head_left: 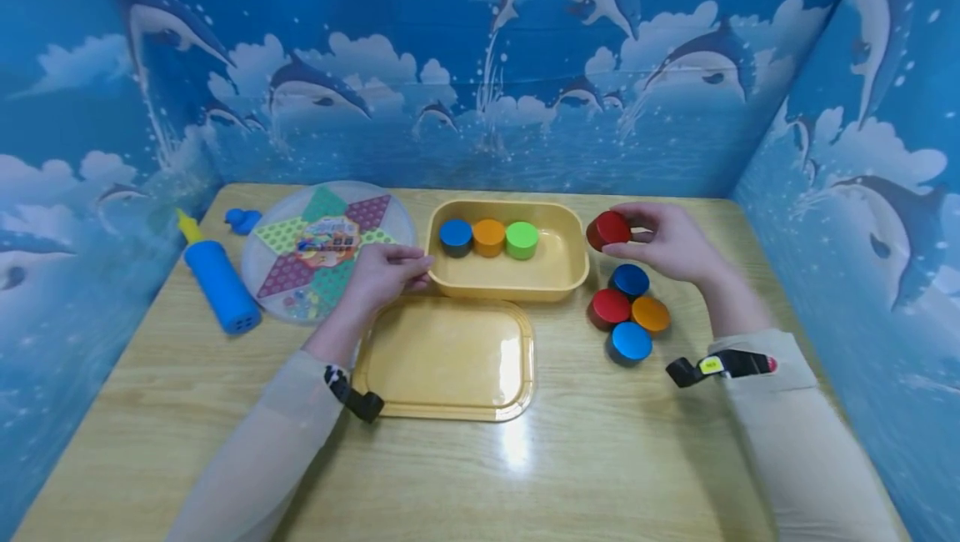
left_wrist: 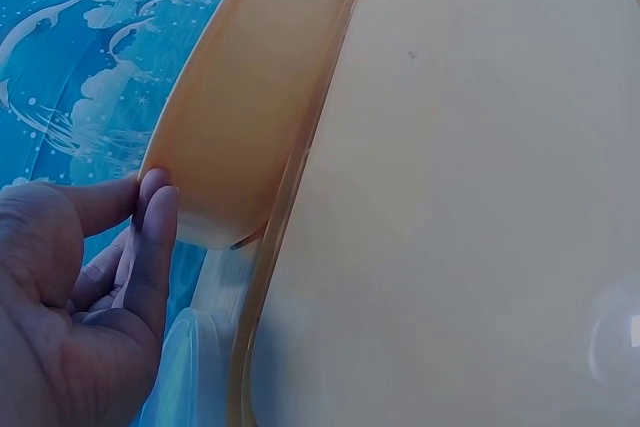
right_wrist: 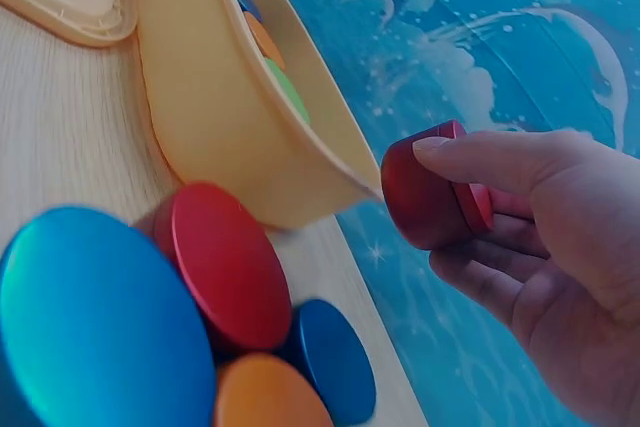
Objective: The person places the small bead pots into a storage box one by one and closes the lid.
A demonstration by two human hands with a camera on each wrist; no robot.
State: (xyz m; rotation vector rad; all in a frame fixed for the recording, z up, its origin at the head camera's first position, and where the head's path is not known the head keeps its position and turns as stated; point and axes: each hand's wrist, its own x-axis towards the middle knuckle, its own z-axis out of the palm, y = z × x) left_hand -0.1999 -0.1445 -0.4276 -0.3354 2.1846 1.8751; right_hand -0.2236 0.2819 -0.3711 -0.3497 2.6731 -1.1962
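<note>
Head view: right hand (head_left: 663, 240) grips 1 red tin (head_left: 608, 230), right of centre. Left hand (head_left: 386, 275) pinches rim of 1 yellow bin (head_left: 557, 252), centre; 3 inner tins (head_left: 489, 238). 4 loose tins (head_left: 609, 308) lower right of centre. Wood-grain surface (head_left: 585, 459), dolphin-print walls (head_left: 420, 150).

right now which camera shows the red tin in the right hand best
The right wrist view: the red tin looks large and close. The head view shows it smaller; the left wrist, nothing clear.
</note>
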